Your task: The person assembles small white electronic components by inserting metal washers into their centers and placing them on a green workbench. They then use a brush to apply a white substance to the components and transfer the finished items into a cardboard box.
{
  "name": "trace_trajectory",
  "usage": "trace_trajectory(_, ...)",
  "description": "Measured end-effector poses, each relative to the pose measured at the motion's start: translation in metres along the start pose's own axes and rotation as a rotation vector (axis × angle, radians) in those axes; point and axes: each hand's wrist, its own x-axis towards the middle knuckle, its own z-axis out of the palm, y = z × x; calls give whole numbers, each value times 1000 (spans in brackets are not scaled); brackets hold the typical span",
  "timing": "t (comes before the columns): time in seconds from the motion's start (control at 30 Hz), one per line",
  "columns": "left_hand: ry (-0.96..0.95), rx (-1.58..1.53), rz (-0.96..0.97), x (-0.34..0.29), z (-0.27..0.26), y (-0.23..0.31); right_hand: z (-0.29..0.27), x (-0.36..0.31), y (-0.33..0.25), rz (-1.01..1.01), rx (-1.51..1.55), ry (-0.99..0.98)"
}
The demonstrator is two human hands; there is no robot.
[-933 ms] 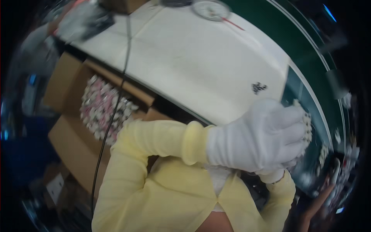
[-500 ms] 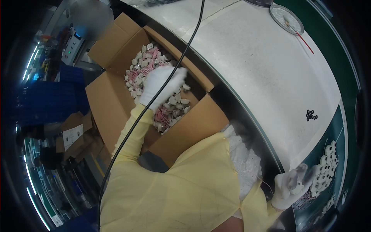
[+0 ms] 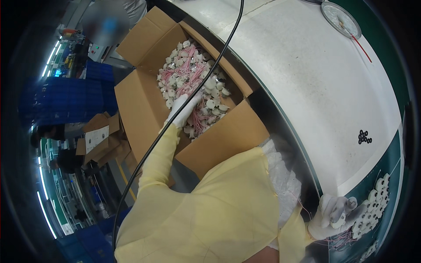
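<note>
My left hand point(image 3: 186, 108), in a white glove, reaches down into an open cardboard box point(image 3: 138, 98) onto a heap of small white round parts with pink wires point(image 3: 184, 72). Its fingertips are blurred among the wires, so whether they grip anything does not show. At the lower right, my gloved right hand point(image 3: 331, 215) is closed on a white round part point(image 3: 338, 221), its fingers bent round it. Pink wires trail beside that hand. Close by, several white round parts point(image 3: 372, 206) lie in rows on the green surface.
A black cable point(image 3: 202, 81) hangs across the view in front of the box. On the white tabletop point(image 3: 302, 83) are a cluster of small black rings point(image 3: 363, 137) and a round dish point(image 3: 341, 19) with a red stick. Another cardboard box point(image 3: 98, 138) stands at the left; a person is beyond.
My left hand has drawn back from the far side of the heap toward its near left part. My right hand stays by the rows with its fingers slightly shifted. The whole view has moved a little.
</note>
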Motion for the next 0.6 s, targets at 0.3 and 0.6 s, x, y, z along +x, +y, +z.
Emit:
trace_trajectory(0.3,297,-581,-142,-67,-43,36,-17,-2,-6,148,-33,-237)
trace_trajectory(0.6,539,-1128,225,-76,-139,123,-22,-4,-7,160,-7,-262)
